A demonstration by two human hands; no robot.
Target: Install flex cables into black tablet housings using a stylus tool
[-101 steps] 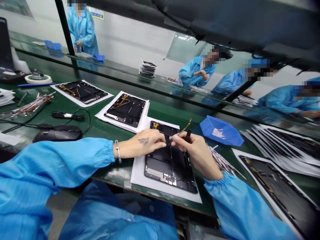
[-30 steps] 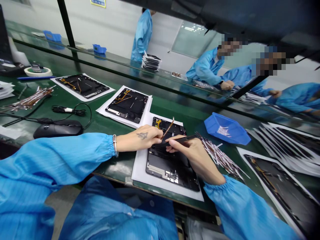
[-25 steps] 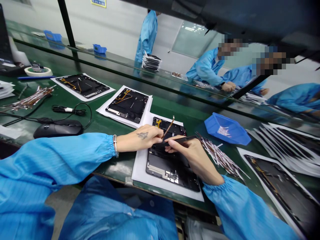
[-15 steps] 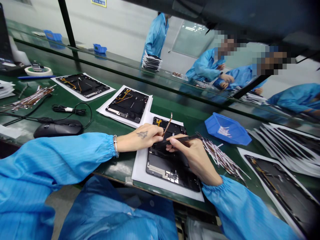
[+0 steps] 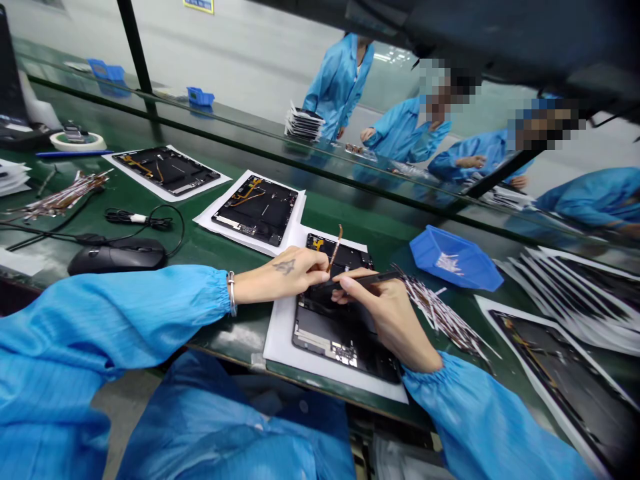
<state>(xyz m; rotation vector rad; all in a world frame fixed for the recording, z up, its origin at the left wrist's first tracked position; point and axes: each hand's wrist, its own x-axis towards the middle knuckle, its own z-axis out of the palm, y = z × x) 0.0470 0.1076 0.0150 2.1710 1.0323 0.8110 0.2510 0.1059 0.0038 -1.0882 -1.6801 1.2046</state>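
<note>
left hand (image 5: 283, 280): closed, pinching flat cable (image 5: 336, 248) upright | right hand (image 5: 386, 317): gripping black pick (image 5: 373, 280), tip by left fingers | tablet (image 5: 340, 340): beneath both

A blue plastic tray (image 5: 425, 250) holds what look like flex cables (image 5: 449, 264).

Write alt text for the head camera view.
The left hand reaches an amber flex strip while the right hand holds a dark pointed tool, both over an open tablet housing on a white sheet. A blue tray sits on the green workbench.
</note>
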